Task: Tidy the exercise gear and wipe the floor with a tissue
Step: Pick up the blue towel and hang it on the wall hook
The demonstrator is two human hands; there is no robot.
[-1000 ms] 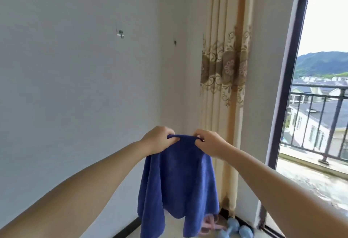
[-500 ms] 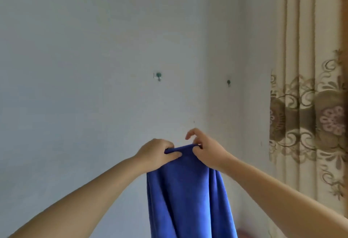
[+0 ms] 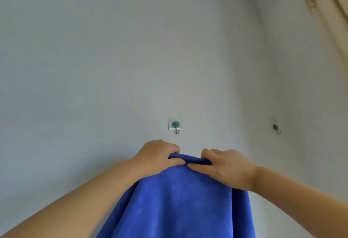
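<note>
A blue towel (image 3: 178, 200) hangs down in front of me, held up by its top edge. My left hand (image 3: 157, 157) grips the left end of that edge with curled fingers. My right hand (image 3: 224, 168) pinches the right end between thumb and fingers. Both hands are raised close to the white wall, just below a small green adhesive hook (image 3: 175, 125). The towel's lower part runs out of the frame.
A second green hook (image 3: 276, 128) is fixed on the adjoining wall at the right, past the room corner. A cream patterned curtain (image 3: 331, 2) hangs at the top right. The floor and the exercise gear are out of view.
The view has tilted up and closer to the wall; the window, the curtain's lower part and the floor items have left the frame. Both hands have lifted the towel's top edge towards the hook.
</note>
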